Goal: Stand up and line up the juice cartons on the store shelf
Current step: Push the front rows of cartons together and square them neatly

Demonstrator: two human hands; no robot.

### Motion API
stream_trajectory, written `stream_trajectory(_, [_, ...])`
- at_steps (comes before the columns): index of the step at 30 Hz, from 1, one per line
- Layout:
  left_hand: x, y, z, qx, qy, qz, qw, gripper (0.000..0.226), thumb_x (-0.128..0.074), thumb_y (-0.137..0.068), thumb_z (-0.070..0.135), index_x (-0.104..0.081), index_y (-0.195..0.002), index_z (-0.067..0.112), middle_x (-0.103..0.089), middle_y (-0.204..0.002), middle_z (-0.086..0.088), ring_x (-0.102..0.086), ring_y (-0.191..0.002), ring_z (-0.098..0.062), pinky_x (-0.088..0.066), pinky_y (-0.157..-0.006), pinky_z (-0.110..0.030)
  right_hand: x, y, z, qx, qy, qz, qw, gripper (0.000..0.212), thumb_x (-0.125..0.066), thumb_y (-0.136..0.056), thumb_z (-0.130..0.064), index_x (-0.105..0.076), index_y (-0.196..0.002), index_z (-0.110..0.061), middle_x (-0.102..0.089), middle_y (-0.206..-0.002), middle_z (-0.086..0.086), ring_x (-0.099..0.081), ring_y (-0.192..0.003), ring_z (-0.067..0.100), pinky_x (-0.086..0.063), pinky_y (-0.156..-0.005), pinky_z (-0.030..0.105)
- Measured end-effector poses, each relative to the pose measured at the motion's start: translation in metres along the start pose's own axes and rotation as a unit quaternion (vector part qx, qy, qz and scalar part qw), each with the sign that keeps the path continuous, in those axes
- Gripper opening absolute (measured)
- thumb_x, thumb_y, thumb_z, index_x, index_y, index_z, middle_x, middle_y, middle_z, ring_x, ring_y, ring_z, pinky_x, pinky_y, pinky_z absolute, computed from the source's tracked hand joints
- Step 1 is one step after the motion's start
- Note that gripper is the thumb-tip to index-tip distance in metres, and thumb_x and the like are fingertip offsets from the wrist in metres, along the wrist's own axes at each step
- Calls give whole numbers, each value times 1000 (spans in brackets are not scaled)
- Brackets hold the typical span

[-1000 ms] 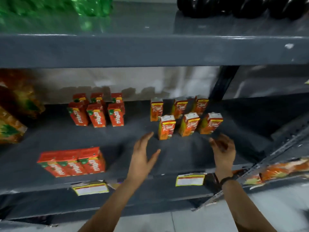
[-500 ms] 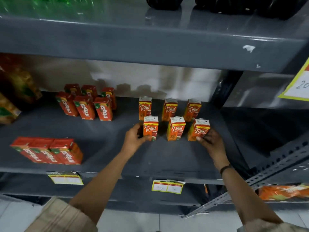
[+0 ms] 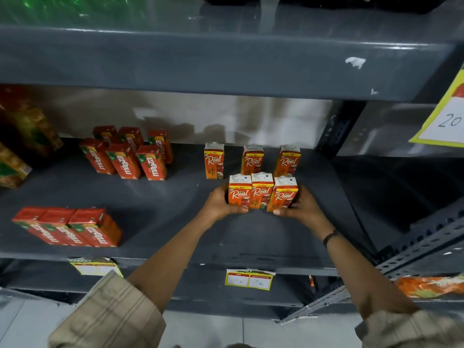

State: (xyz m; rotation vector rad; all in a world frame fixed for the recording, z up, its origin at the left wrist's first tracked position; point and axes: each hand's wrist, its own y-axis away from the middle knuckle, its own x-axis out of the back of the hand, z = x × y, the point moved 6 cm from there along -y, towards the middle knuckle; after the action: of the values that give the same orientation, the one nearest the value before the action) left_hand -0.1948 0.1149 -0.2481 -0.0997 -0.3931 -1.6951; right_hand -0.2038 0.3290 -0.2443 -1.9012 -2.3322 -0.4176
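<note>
Three orange Real juice cartons stand pressed side by side on the grey shelf. My left hand grips the left carton's side. My right hand grips the right carton's side. Behind them three more Real cartons stand upright, spaced apart. Several red Maaza cartons stand in two rows at the back left. Three Maaza cartons lie flat near the shelf's front left.
The upper shelf overhangs with green and dark bottles on it. A dark perforated upright bounds the right side. Large juice packs sit at far left. Price tags hang on the front edge.
Both hands closed in from the sides and pushed the front three Real cartons together into a tight row. The camera moved closer to the shelf.
</note>
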Motion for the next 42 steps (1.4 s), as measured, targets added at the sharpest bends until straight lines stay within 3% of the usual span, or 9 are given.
stream_trajectory(3, [-3,-8,2,18,15,-10,1000,79,-82,-59,4,-44,-128,12,-58,-127,-13,-54,-117,-25,-44,-101,-43,-6,-7,-5,-10,14,-55,998,74,-78,-68,8,-45,-131,-12,-59,-126,6,-58,-111,17,-47,-98,35])
stream_trajectory(11, [4,-21,5,27,23,7,999,78,-84,-54,0,-48,-122,14,-59,-126,-13,-55,-116,-25,-44,-102,-47,-21,-23,-7,-43,-9,-9,999,75,-79,-65,12,-47,-131,-6,-56,-133,15,-53,-123,27,-44,-104,44])
stream_trajectory(17, [3,-15,11,12,29,-4,1000,76,-80,-57,-7,-46,-122,11,-57,-125,-14,-55,-113,-22,-44,-100,-39,-24,-18,-8,-43,-17,-6,999,76,-81,-64,10,-48,-130,-6,-57,-132,14,-55,-120,24,-47,-96,36])
stream_trajectory(20, [5,-4,5,8,28,-3,1000,72,-80,-57,-6,-49,-121,8,-59,-122,-15,-57,-109,-22,-45,-101,-43,-30,-8,-5,-46,-13,-15,999,73,-82,-63,7,-50,-127,-8,-59,-130,14,-57,-116,23,-46,-101,42])
stream_trajectory(24, [12,21,-8,8,25,2,1000,71,-81,-57,-4,-50,-119,11,-61,-115,-8,-59,-105,-20,-50,-93,-37,-44,13,3,-65,6,-11,998,69,-90,-55,-7,-58,-115,-18,-64,-124,11,-60,-116,25,-46,-103,51])
stream_trajectory(27, [17,45,-20,18,25,21,999,68,-84,-55,-1,-53,-114,13,-62,-105,-2,-61,-96,-15,-52,-89,-34,-57,30,12,-72,26,-14,997,76,-94,-39,-32,-64,-108,-22,-70,-115,5,-65,-109,21,-49,-100,50])
stream_trajectory(32, [24,79,-40,17,23,26,999,89,-86,-30,35,-53,-112,20,-65,-102,10,-65,-91,-3,-53,-81,-17,-77,54,31,-99,58,-1,993,81,-82,-12,-71,-68,-84,-35,-74,-101,-2,-59,-113,27,-48,-99,51])
stream_trajectory(36, [25,90,-47,10,36,30,999,85,-89,-47,3,-48,-121,10,-65,-104,5,-66,-92,-3,-53,-75,-13,-84,65,35,-97,46,5,994,81,-78,-9,-75,-65,-81,-41,-71,-104,-1,-53,-119,30,-49,-98,52])
stream_trajectory(42, [25,91,-44,7,36,25,999,82,-85,-53,1,-46,-124,13,-64,-111,-2,-63,-102,-12,-53,-87,-24,-85,68,31,-92,52,6,994,82,-78,-10,-76,-64,-82,-40,-71,-104,-2,-53,-118,31,-48,-98,52])
